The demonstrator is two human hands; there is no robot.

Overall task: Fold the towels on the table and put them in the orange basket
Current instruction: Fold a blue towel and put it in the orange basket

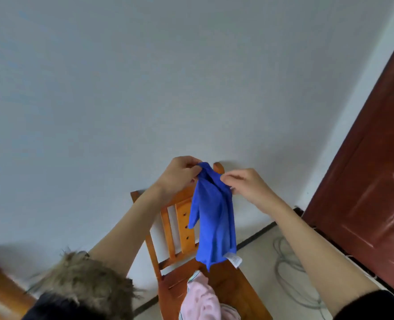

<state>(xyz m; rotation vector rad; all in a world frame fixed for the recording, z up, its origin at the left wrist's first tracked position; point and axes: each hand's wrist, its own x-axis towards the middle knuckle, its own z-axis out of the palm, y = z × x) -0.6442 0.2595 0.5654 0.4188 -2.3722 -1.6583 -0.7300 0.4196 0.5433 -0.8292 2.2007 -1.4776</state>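
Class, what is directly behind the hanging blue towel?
The orange wooden chair backrest and white wall behind blue cloth towel. The towel covers the backrest's right part.

Below my arms stands a wooden chair point(226, 282), orange-brown, its slatted back against the pale wall. On its seat lies a pink towel point(201, 299), crumpled, reaching to the front edge and running out of view at the bottom. The rest of the seat is bare wood. The chair stands on a light floor point(258, 257). On the floor to the chair's right, near the dark door, lies a grey cable point(288, 269) in loose loops.
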